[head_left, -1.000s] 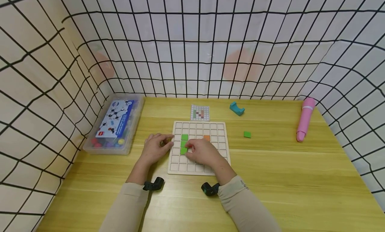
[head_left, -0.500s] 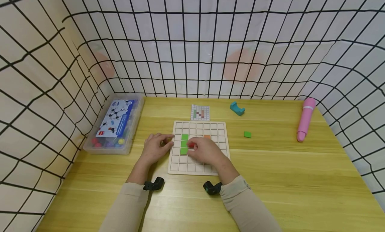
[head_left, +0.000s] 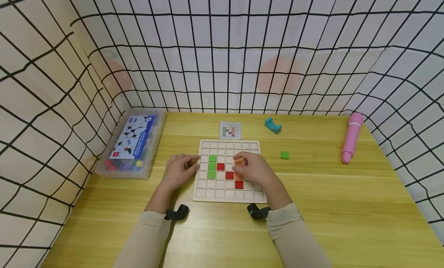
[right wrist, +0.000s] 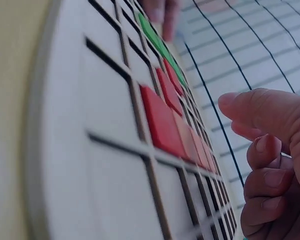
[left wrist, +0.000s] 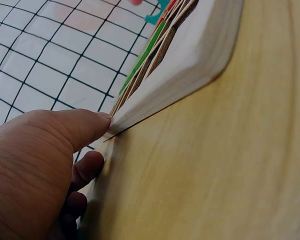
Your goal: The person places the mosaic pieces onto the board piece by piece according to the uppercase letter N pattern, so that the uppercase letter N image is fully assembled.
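A pale wooden grid board [head_left: 210,192] lies on the table. Its cells hold a column of green square tiles [head_left: 212,166], a diagonal of red tiles [head_left: 229,175] and orange tiles [head_left: 238,176] partly covered by my right hand. My left hand [head_left: 178,171] rests at the board's left edge; in the left wrist view its thumb [left wrist: 90,125] touches that edge. My right hand [head_left: 254,169] is over the orange tiles, fingers loosely bent. The right wrist view shows nothing between its thumb and fingers, which stand apart from the red tile [right wrist: 162,122].
A printed pattern card [head_left: 230,130] lies behind the board. To its right are a teal curved piece [head_left: 273,125], a loose green tile [head_left: 285,155] and a pink pen-shaped object [head_left: 352,138]. A clear plastic box [head_left: 156,144] stands left. Black wire mesh surrounds the table's back and sides.
My right hand has moved right, from beside the green tiles to the orange ones. The red tiles it covered now show in their cells. My left hand has stayed put.
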`<state>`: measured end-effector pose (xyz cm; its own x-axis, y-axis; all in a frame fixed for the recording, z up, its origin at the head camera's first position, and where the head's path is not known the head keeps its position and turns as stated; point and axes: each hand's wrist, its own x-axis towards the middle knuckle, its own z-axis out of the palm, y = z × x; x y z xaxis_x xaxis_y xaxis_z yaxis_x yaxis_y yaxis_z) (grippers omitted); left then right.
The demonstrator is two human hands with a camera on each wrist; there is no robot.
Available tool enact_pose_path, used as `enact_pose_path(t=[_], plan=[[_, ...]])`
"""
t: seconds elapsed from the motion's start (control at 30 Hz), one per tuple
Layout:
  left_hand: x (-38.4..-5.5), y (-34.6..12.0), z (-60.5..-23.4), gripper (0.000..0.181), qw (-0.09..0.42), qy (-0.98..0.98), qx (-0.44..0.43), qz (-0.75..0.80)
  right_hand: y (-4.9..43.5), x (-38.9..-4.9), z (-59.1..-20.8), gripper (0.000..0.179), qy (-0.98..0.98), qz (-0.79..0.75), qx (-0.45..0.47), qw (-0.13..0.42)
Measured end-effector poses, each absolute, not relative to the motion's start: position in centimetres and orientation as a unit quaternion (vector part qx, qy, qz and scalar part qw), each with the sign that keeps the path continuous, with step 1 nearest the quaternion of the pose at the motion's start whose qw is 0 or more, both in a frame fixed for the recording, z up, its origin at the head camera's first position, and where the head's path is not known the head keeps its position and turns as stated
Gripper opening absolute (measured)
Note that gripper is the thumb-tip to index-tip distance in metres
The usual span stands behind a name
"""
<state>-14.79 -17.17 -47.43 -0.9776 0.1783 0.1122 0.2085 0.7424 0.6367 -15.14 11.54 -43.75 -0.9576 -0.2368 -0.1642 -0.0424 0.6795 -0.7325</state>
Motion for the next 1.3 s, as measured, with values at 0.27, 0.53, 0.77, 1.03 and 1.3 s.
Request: enact_pose_path(t=[0.27,0.53,0.77,1.03,1.3], plan=[[-14.8,-17.2,-47.5,0.032,0.023,-0.933,-0.105,-0.342,15.1,-15.7,-44.0,0.037,0.907,-0.403,-0.026,0.123],[-14.7,-17.2,-47.4,0.032,0.025,-0.933,-0.106,-0.342,19.1,-16.3,-43.9,0.047,0.907,-0.405,0.003,0.119],[-14.6,-17.2,-47.3,0.032,0.02,-0.933,-0.105,-0.344,23.0,-16.6,-44.1,0.052,0.915,-0.39,0.013,0.103],[-14.7,-17.2,-47.4,0.031,0.02,-0.933,-0.104,-0.344,25.8,-16.9,-44.3,0.059,0.917,-0.383,0.026,0.111],[-14.7,-17.2,-47.4,0.032,0.017,-0.933,-0.104,-0.345,27.5,-16.8,-45.0,0.062,0.922,-0.37,0.032,0.112]])
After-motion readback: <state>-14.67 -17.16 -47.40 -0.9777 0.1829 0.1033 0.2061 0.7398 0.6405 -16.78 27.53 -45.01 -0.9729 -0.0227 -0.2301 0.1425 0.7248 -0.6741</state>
